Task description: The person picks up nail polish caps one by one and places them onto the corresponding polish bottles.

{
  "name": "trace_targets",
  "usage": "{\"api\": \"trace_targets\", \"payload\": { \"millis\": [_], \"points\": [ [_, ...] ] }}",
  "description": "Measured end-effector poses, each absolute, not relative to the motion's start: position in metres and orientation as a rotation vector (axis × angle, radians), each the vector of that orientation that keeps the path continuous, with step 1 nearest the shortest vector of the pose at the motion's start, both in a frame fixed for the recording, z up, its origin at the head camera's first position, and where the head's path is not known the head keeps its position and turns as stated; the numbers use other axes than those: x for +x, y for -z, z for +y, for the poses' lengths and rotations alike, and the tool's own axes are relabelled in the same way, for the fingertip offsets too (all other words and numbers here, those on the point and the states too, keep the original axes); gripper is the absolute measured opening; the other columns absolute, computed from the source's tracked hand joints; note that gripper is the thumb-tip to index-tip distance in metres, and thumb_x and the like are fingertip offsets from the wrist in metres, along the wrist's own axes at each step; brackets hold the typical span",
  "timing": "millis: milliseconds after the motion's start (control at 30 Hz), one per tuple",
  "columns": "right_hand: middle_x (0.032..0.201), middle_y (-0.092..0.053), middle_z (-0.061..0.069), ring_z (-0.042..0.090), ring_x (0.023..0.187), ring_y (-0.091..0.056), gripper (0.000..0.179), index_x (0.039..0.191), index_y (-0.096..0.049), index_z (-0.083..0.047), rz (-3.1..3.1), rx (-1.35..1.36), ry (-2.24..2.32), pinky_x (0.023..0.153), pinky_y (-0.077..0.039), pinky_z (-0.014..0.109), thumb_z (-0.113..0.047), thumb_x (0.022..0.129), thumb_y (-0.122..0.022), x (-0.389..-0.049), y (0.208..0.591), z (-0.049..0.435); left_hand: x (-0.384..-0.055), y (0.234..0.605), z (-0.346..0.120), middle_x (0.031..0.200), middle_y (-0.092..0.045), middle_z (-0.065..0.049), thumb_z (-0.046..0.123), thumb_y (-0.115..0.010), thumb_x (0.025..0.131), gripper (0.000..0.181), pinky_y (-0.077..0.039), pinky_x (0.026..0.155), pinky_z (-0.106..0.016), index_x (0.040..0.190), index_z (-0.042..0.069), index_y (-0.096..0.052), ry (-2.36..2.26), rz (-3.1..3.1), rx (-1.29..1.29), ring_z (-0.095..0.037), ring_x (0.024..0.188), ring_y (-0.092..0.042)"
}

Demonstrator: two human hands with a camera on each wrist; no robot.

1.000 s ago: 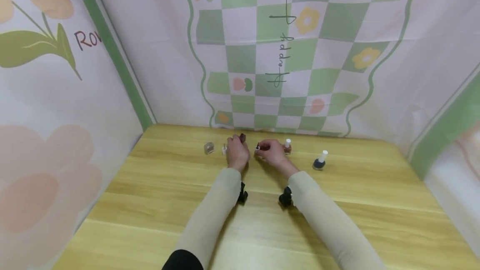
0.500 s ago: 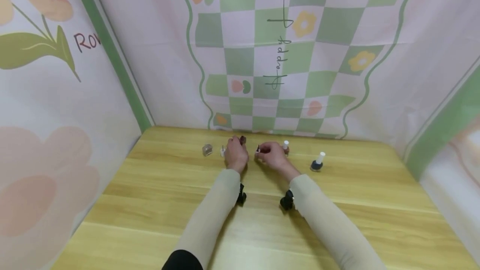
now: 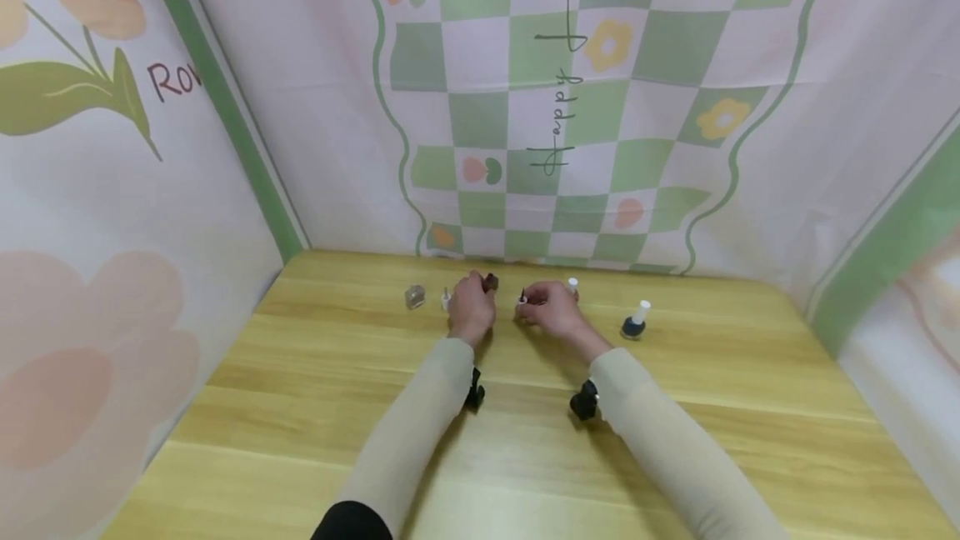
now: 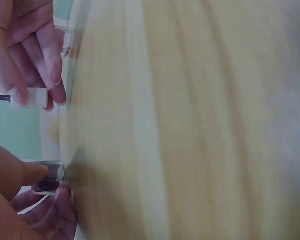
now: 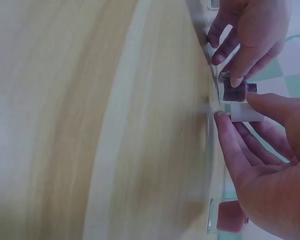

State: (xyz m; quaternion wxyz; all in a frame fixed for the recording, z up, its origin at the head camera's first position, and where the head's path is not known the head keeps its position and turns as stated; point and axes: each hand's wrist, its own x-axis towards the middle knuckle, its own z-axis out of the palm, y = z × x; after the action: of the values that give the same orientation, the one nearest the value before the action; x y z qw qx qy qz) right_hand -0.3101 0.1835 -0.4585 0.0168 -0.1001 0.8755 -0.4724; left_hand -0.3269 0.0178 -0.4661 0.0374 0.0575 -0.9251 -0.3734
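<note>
My left hand grips a small dark nail polish bottle by its sides, thumb on the near face; its threaded neck is bare. In my right hand is a white nail polish cap, pinched between thumb and fingers, with its dark brush pointing up. Cap and bottle are a short way apart in the head view. Beside the left hand, a second white cap stands on the table, brush up. Left of that cap sits a clear, uncapped bottle.
Partly behind my right hand is a reddish polish bottle with a white cap. Farther right stands a dark blue polish bottle, capped in white. The wooden table ends at a patterned cloth at the back.
My right hand has shifted slightly to the right with the white cap, widening the gap between the hands. The left hand's bottle has turned a little, still in its grip.
</note>
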Motion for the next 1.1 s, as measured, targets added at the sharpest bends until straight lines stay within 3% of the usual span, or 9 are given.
{"api": "trace_targets", "payload": {
  "millis": [67,167,267,400,667,867,1100],
  "points": [
    [0.096,-0.074,0.016,0.027,0.087,-0.072,0.018,0.106,-0.071,0.005,2.735,-0.340,1.444,0.100,-0.050,0.052,-0.004,0.091,-0.074,-0.308,0.457,0.185,-0.325,0.465,0.016,0.108,-0.069,-0.012,0.021,-0.065,0.101,0.019,-0.058,0.084,-0.046,0.115,0.009,-0.063,1.145,-2.855,0.139,-0.032,0.096,-0.067],
    [0.097,-0.075,0.014,0.029,0.092,-0.070,0.021,0.108,-0.072,0.003,2.770,-0.381,1.388,0.116,-0.026,0.060,-0.009,0.090,-0.075,-0.305,0.455,0.187,-0.321,0.462,0.015,0.107,-0.070,-0.012,0.020,-0.066,0.101,0.017,-0.057,0.086,-0.045,0.114,0.008,-0.064,1.127,-2.873,0.075,-0.031,0.098,-0.067],
    [0.099,-0.074,0.014,0.029,0.094,-0.069,0.022,0.110,-0.072,0.002,2.781,-0.399,1.369,0.115,-0.032,0.055,-0.010,0.091,-0.075,-0.300,0.452,0.189,-0.317,0.459,0.012,0.109,-0.070,-0.013,0.018,-0.066,0.101,0.018,-0.057,0.089,-0.045,0.115,0.007,-0.064,1.140,-2.863,0.013,-0.031,0.101,-0.067],
    [0.101,-0.073,0.015,0.027,0.094,-0.069,0.021,0.110,-0.071,0.003,2.766,-0.406,1.388,0.088,-0.058,0.043,-0.007,0.092,-0.074,-0.292,0.447,0.191,-0.315,0.456,0.008,0.112,-0.069,-0.014,0.018,-0.064,0.102,0.022,-0.056,0.091,-0.043,0.119,0.004,-0.063,1.174,-2.858,-0.080,-0.030,0.104,-0.066],
    [0.101,-0.073,0.013,0.026,0.093,-0.068,0.022,0.112,-0.071,0.002,2.792,-0.438,1.330,0.087,-0.058,0.043,-0.009,0.093,-0.074,-0.280,0.436,0.199,-0.310,0.450,-0.005,0.106,-0.066,-0.014,0.015,-0.063,0.102,0.021,-0.057,0.088,-0.039,0.117,0.000,-0.062,1.263,-2.825,-0.328,-0.029,0.101,-0.066],
    [0.098,-0.072,0.010,0.023,0.090,-0.067,0.020,0.110,-0.071,0.000,2.799,-0.465,1.304,0.083,-0.058,0.040,-0.010,0.093,-0.075,-0.270,0.432,0.209,-0.303,0.448,-0.011,0.112,-0.066,-0.014,0.014,-0.064,0.102,0.019,-0.057,0.091,-0.036,0.116,0.002,-0.061,1.339,-2.835,-0.442,-0.026,0.104,-0.065],
    [0.098,-0.072,0.010,0.022,0.090,-0.067,0.022,0.111,-0.071,0.000,2.799,-0.517,1.285,0.081,-0.057,0.037,-0.014,0.095,-0.074,-0.265,0.426,0.217,-0.297,0.447,-0.018,0.118,-0.068,-0.018,0.010,-0.064,0.101,0.016,-0.060,0.075,-0.029,0.114,0.002,-0.060,1.477,-2.800,-0.465,-0.027,0.099,-0.070]
  ]
}}
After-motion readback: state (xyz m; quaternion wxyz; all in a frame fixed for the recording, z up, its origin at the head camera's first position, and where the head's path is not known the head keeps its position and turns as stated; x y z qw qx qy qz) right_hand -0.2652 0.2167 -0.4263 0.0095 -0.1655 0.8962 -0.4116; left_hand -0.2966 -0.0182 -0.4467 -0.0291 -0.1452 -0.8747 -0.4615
